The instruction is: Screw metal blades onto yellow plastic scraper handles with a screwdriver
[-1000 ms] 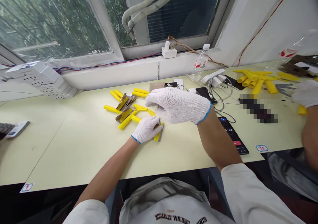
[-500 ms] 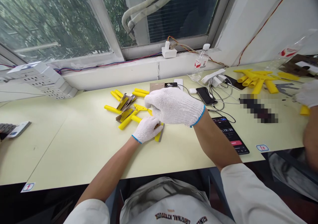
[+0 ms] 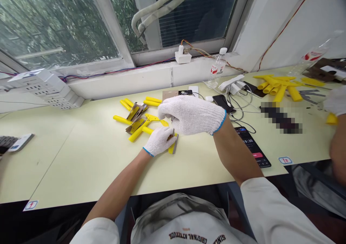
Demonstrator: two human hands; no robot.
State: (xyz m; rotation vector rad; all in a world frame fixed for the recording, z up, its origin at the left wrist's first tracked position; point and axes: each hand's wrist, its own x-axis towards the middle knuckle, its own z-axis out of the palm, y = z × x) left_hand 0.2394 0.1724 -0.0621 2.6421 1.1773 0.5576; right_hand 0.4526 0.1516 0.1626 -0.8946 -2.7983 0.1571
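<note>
Right hand (image 3: 189, 115) shifted slightly toward the timer phone (image 3: 251, 146) since the last frame; fingers curled, can't tell around what. Left hand (image 3: 159, 141) grips a yellow scraper (image 3: 171, 149) at the table (image 3: 108, 154), just below. Probably light, stiff, smooth; take the plastic, avoiding the metal edge (image 3: 176, 144).

Your forearms (image 3: 121, 181) cross the table's (image 3: 72, 168) near edge, your left hand (image 3: 160, 141) gripping, your right hand (image 3: 191, 115) curled beyond it.
</note>
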